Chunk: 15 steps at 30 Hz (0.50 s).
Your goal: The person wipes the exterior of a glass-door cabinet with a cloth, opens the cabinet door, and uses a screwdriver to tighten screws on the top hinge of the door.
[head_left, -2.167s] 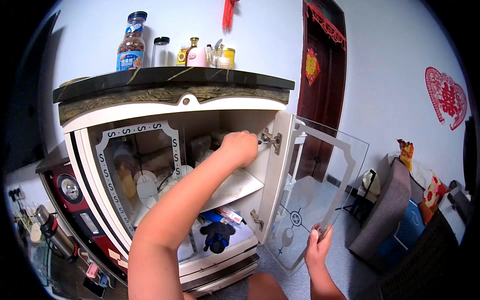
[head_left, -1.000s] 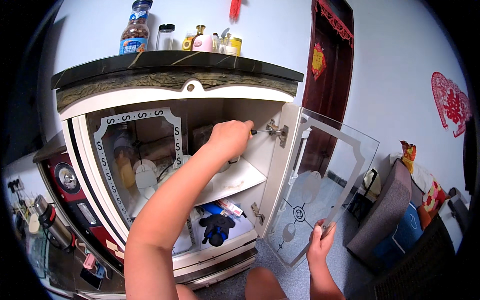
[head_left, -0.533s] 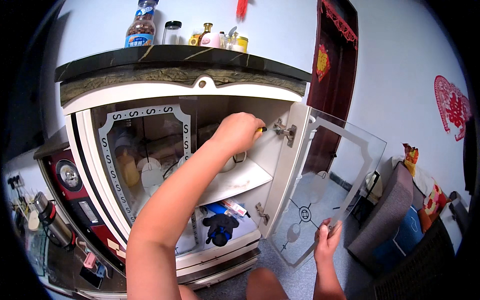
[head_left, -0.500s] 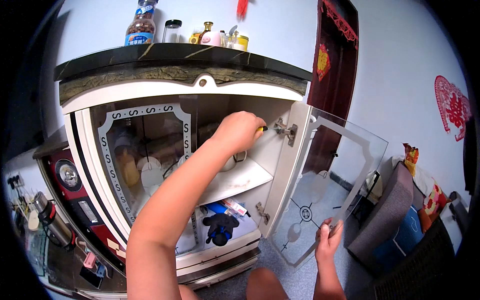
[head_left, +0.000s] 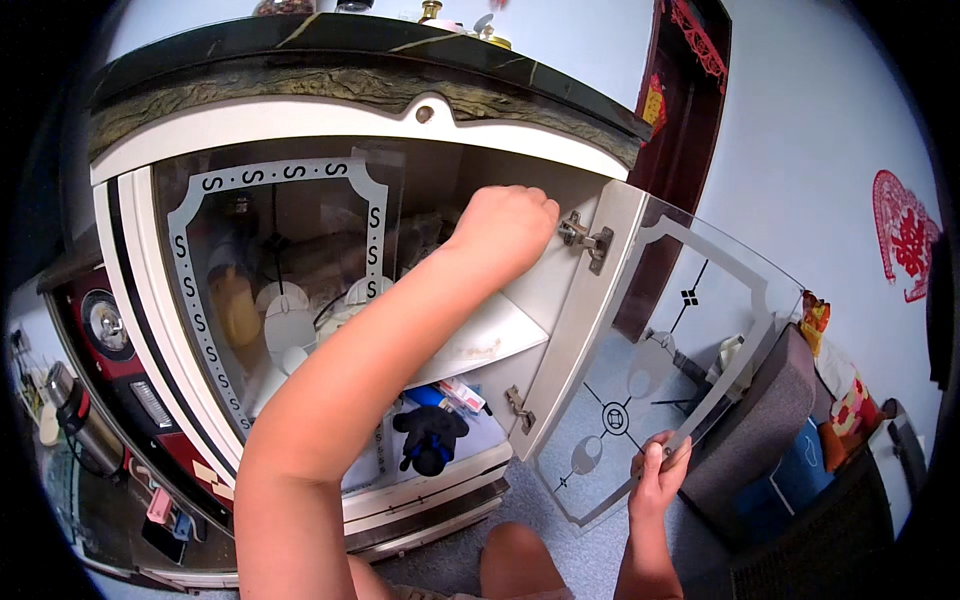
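My left hand (head_left: 505,232) is closed in a fist beside the upper metal hinge (head_left: 587,241) of a white cabinet. The yellow-and-black screwdriver that showed in it a moment before is now hidden by the fingers. The cabinet's right glass door (head_left: 640,345), patterned with frosted bands and dark lines, stands swung out to the right. My right hand (head_left: 660,474) grips this door at its lower outer edge, thumb on the near side. A second hinge (head_left: 520,409) joins the door lower down.
A shelf (head_left: 490,340) crosses the cabinet's inside; below it sits a small black plush toy (head_left: 430,438). The left glass door (head_left: 275,290) is closed. Jars stand on the dark stone top (head_left: 330,48). A grey sofa (head_left: 750,420) lies beyond the open door, a steel thermos (head_left: 85,410) at left.
The view has tipped downward and come closer to the cabinet. My left fist has turned, so the screwdriver's yellow part no longer shows. My right hand keeps its hold on the door.
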Tool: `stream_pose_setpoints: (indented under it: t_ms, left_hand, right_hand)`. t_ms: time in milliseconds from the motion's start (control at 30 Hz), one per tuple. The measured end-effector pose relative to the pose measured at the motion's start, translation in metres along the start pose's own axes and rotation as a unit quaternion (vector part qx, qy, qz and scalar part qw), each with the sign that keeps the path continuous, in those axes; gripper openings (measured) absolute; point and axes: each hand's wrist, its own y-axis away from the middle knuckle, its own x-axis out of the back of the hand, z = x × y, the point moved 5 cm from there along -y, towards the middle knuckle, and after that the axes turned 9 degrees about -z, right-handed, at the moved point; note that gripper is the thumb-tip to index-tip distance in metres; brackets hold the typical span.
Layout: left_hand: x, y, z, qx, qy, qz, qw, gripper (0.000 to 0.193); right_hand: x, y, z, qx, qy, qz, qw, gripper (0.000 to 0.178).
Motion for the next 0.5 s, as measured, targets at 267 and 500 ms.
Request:
stream_pose_setpoints:
  t_ms: [267, 500]
  left_hand:
    - [0.003, 0.003, 0.009, -0.064, -0.084, -0.012, 0.994, 0.011]
    - [-0.023, -0.011, -0.019, 0.143, 0.314, -0.36, 0.867, 0.034]
  right_hand:
    - [-0.001, -0.001, -0.004, 0.013, 0.014, 0.002, 1.0, 0.017]
    - [0.001, -0.002, 0.0, 0.018, 0.022, 0.0, 1.0, 0.02]
